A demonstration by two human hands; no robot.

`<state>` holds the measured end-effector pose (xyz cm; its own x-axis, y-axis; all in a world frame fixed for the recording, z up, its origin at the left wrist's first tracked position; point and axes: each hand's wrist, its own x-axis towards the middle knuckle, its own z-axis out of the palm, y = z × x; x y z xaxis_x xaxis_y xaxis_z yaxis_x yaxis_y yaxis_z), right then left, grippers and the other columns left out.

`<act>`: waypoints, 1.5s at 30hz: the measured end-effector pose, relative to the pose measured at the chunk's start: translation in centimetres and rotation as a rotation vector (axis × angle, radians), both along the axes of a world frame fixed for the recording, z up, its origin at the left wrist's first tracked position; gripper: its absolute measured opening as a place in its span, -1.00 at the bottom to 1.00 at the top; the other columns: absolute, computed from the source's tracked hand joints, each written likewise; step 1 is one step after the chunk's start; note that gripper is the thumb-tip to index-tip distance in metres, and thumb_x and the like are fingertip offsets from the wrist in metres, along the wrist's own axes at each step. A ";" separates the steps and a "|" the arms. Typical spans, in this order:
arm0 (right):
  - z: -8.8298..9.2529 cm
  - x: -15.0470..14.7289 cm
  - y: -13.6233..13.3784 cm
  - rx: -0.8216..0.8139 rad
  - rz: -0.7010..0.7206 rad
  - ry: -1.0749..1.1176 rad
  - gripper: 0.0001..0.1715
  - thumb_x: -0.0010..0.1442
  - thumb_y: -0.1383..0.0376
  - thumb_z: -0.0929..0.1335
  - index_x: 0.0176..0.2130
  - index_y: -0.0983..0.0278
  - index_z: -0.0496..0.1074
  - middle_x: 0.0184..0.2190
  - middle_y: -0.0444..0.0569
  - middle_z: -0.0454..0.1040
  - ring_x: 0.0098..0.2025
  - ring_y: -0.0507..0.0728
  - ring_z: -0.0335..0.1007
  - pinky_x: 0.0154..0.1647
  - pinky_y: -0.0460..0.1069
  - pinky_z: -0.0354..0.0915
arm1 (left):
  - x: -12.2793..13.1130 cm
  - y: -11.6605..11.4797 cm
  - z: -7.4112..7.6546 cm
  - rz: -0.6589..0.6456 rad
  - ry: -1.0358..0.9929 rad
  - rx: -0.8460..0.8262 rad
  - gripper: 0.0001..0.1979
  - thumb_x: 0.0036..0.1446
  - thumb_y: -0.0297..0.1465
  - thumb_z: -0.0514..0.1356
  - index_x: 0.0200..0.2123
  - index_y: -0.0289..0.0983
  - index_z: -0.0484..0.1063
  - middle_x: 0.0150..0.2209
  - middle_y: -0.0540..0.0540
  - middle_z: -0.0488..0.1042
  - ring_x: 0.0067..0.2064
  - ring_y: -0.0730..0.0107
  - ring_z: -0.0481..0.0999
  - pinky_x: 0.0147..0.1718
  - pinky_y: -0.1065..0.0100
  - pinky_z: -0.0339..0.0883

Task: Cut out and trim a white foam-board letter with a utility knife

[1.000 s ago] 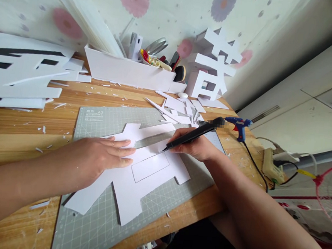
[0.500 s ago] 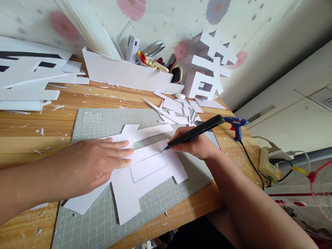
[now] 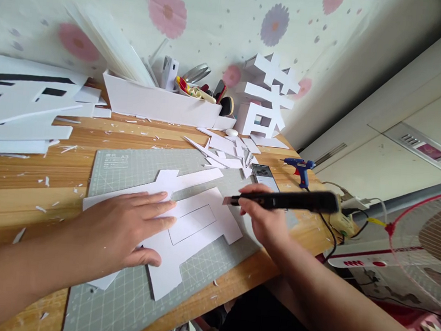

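Note:
My left hand (image 3: 122,226) lies flat, fingers stretched out, pressing on a white cut-out board shape (image 3: 200,220) that rests on a grey-green cutting mat (image 3: 135,163). A rectangle is scored in the middle of the shape. My right hand (image 3: 264,218) grips a black craft knife (image 3: 283,201), held level above the mat's right edge with its blade pointing left, off the board. A metal ruler shows only partly under the board near my left fingertips.
Wooden desk (image 3: 18,184) littered with white scraps. White board offcuts (image 3: 225,153) beyond the mat. A phone (image 3: 265,175), a blue glue gun (image 3: 300,167) with cord, a white tray of tools (image 3: 160,103), a standing white character (image 3: 267,95), stacked boards (image 3: 21,101) at left. A fan (image 3: 425,245) at right.
My right hand lifted the knife off the board and swung it level, to the right of the cut line. The left hand slid slightly toward me on the board. The view shifted right.

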<state>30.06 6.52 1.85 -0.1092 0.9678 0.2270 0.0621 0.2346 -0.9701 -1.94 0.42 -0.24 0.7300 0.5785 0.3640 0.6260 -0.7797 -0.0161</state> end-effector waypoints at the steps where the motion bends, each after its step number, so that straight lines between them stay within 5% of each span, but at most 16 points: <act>1: -0.3 0.1 -0.9 0.002 0.018 -0.053 -0.73 0.04 0.18 0.57 -0.27 0.17 0.53 -0.47 -0.15 0.52 -0.52 0.05 0.40 -0.49 -0.02 0.34 | 0.2 0.0 -0.1 -0.012 -0.021 0.013 -0.50 0.27 0.00 0.36 0.12 -0.19 0.59 0.20 -0.18 0.62 0.21 -0.12 0.62 0.13 -0.04 0.61; 5: -1.2 0.0 -2.5 0.164 0.022 -0.277 -0.72 0.14 0.13 0.56 -0.18 0.16 0.56 -0.36 -0.06 0.64 -0.37 0.12 0.56 -0.31 0.04 0.47 | 1.0 -0.1 -0.1 -0.047 -0.108 0.041 -0.66 0.50 -0.22 0.11 0.06 -0.24 0.61 0.15 -0.13 0.66 0.13 0.09 0.69 0.11 0.10 0.63; 13: -2.0 -0.9 -1.5 0.400 -0.014 -0.442 -0.85 0.20 0.19 0.48 -0.19 0.15 0.56 -0.41 -0.14 0.64 -0.41 0.09 0.58 -0.34 -0.01 0.48 | 1.3 -0.2 -0.2 -0.071 -0.120 0.046 -0.66 0.49 -0.37 0.05 0.02 -0.23 0.64 0.14 -0.10 0.67 0.10 0.13 0.70 0.06 0.13 0.66; 25: -1.6 -1.0 -1.4 0.411 0.048 -0.498 -0.85 0.25 0.19 0.46 -0.17 0.17 0.53 -0.37 -0.09 0.67 -0.40 0.08 0.60 -0.36 -0.02 0.48 | 1.4 -0.4 0.3 -0.108 -0.083 -0.025 -0.65 0.45 -0.43 0.09 0.11 -0.13 0.63 0.19 0.00 0.64 0.17 0.21 0.65 0.22 0.25 0.51; 29: -1.8 -1.1 -1.5 0.424 0.055 -0.527 -0.87 0.26 0.20 0.45 -0.16 0.16 0.53 -0.38 -0.11 0.66 -0.41 0.07 0.57 -0.37 -0.02 0.45 | 1.1 -0.6 0.0 -0.076 -0.015 -0.091 -0.65 0.33 -0.36 0.29 0.15 -0.08 0.61 0.27 -0.01 0.57 0.22 0.05 0.62 0.21 0.11 0.54; 35: -1.6 -1.3 -1.5 0.485 0.057 -0.550 -0.94 0.25 0.26 0.42 -0.22 0.15 0.51 -0.43 -0.15 0.61 -0.43 0.05 0.53 -0.36 -0.02 0.43 | 2.2 -0.5 1.5 0.033 0.243 -0.342 -0.26 -0.05 -0.12 0.60 0.21 -0.15 0.58 0.29 -0.29 0.47 0.26 -0.36 0.54 0.12 -0.21 0.56; 45: -1.2 -1.1 -1.7 0.485 0.034 -0.583 -0.98 0.21 0.28 0.41 -0.27 0.15 0.49 -0.46 -0.15 0.57 -0.46 0.06 0.49 -0.40 0.00 0.39 | 2.2 -0.4 1.3 0.107 0.098 -0.499 -0.22 -0.17 -0.24 0.63 0.20 0.00 0.59 0.35 -0.12 0.42 0.38 -0.32 0.39 0.30 -0.15 0.41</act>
<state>28.92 4.78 0.64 -0.3699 0.7681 0.5226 0.5180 0.6375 -0.5702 0.25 0.01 1.03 0.6739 0.7375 -0.0429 0.7170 -0.6389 0.2788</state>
